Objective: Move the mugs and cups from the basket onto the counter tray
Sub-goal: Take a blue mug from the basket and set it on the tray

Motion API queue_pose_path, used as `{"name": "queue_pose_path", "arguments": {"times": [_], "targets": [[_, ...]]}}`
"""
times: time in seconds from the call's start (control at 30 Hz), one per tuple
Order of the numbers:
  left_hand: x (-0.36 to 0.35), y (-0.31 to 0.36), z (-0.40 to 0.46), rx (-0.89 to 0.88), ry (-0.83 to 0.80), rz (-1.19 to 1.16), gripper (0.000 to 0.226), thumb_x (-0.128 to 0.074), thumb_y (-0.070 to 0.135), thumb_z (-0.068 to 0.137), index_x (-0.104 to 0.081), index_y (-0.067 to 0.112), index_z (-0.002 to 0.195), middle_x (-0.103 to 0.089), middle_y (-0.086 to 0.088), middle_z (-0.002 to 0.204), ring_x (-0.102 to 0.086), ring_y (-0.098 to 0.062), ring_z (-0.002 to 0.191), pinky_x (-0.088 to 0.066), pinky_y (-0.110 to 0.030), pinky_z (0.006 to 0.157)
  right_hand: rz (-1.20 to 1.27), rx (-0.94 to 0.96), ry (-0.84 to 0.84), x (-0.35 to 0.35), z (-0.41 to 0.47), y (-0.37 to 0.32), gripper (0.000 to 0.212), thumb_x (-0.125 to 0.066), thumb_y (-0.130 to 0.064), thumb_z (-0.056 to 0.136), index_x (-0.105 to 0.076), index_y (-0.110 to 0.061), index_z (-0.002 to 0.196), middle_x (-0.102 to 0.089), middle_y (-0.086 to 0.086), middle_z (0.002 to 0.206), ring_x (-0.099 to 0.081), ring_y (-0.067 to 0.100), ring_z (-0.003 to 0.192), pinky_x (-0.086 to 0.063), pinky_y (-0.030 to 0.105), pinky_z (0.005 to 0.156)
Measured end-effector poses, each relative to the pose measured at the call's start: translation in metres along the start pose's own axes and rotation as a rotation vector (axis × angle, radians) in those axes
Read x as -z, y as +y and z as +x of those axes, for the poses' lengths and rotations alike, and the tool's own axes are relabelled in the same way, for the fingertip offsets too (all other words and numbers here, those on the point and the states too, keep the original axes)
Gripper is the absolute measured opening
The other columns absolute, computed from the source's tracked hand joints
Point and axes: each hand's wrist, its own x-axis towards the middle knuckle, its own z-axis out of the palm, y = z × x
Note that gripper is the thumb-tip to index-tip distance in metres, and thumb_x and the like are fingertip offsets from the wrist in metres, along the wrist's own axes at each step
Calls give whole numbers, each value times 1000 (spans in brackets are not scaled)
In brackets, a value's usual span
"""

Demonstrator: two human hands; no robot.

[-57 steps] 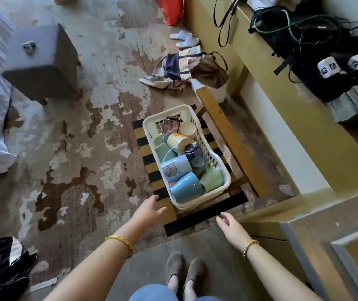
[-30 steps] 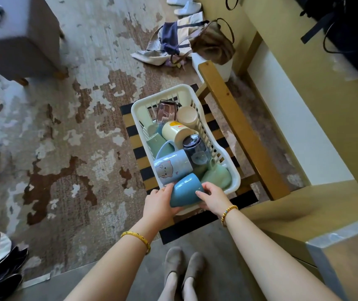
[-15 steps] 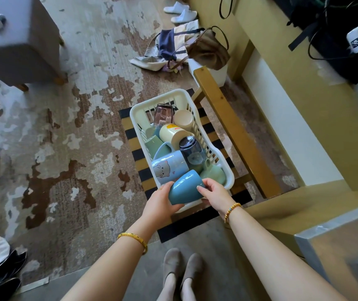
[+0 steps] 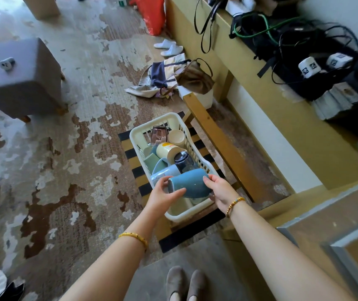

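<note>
Both hands grip one blue mug (image 4: 188,183) lying on its side, left hand (image 4: 162,195) at its near-left end, right hand (image 4: 219,190) at its right end, raised just above the near end of the white basket (image 4: 174,216). Early stage, by my reading: several mugs and cups remain piled in the basket, including a cream cup (image 4: 169,149) farther back. No tray in view, so nothing is shown delivered.

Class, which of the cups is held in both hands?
The dark blue mug, lifted on its side above the basket; the others lie inside, untouched.
</note>
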Motion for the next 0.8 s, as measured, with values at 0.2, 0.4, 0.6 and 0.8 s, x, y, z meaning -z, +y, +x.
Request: {"name": "queue_pose_path", "arguments": {"times": [0.2, 0.4, 0.6, 0.8], "targets": [[-40, 65, -19, -20, 79, -368, 53, -68, 25, 83, -38, 24, 127, -50, -2, 129, -54, -24, 116, -44, -48, 101, 351, 104, 29, 11, -50, -32, 14, -42, -20, 98, -54, -20, 104, -54, 11, 121, -52, 25, 115, -43, 46, 101], [-81, 127, -36, 70, 53, -475, 55, -67, 38, 82, -37, 16, 121, -50, -1, 100, -55, -22, 93, -52, -39, 81, 401, 336, 129, 20, -100, -45, 14, -44, -15, 97, -56, -23, 97, -61, 5, 107, -58, 15, 100, -47, 24, 80], [-113, 159, -47, 61, -52, -400, 60, -73, 38, 77, -37, 15, 119, -48, -5, 110, -54, -23, 101, -55, -40, 72, 297, 443, 268, 53, -146, -41, 12, -54, -12, 92, -59, -18, 102, -63, 2, 108, -60, -1, 88, -47, 7, 66], [-158, 183, -61, -172, -298, -51, 53, -72, 39, 78, -38, 23, 116, -51, -5, 117, -56, -20, 104, -53, -30, 67, 89, 464, 587, 115, -183, -36, 64, -61, -40, 86, -30, -23, 139, -41, 4, 136, -44, 16, 117, -39, 31, 94]]}}
